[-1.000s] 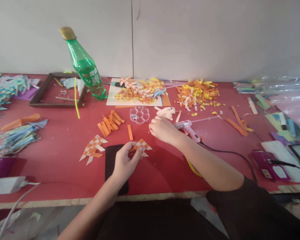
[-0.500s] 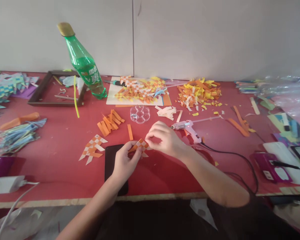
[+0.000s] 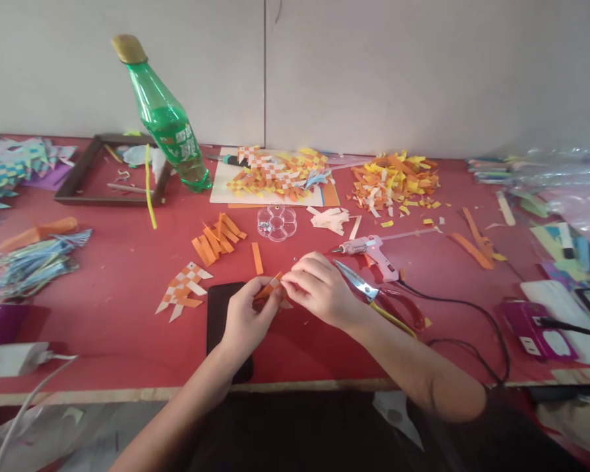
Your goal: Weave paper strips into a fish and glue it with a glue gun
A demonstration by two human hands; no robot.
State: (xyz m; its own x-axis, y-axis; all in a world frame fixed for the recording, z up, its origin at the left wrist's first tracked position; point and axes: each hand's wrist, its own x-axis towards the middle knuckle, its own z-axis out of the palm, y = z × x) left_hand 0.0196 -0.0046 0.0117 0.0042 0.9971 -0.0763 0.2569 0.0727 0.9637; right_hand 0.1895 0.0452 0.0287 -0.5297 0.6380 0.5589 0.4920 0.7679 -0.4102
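My left hand (image 3: 250,313) pinches a small woven paper piece (image 3: 271,286) in orange and white between thumb and fingers. Against the piece's right end, the fingertips of my right hand (image 3: 319,287) are pressed together; what they hold, if anything, is hidden. Under my left wrist lies a black phone (image 3: 221,308). To its left rests a checked orange-and-white woven paper fish (image 3: 184,288). A single orange strip (image 3: 257,257) lies just beyond my fingers, and folded orange strips (image 3: 217,238) are farther left. Scissors (image 3: 361,283) with red and yellow handles lie behind my right wrist.
A pink glue gun (image 3: 373,252) with a trailing cord is at the right. Behind are a clear flower-shaped tray (image 3: 276,223), white strips (image 3: 328,220), a pile of orange and yellow scraps (image 3: 393,180), a leaning green bottle (image 3: 172,134) and a dark frame (image 3: 61,190).
My right hand has moved down and slightly left, closer to the woven piece, uncovering the scissors. My left hand keeps its hold, and the piece shows less of its checked face.
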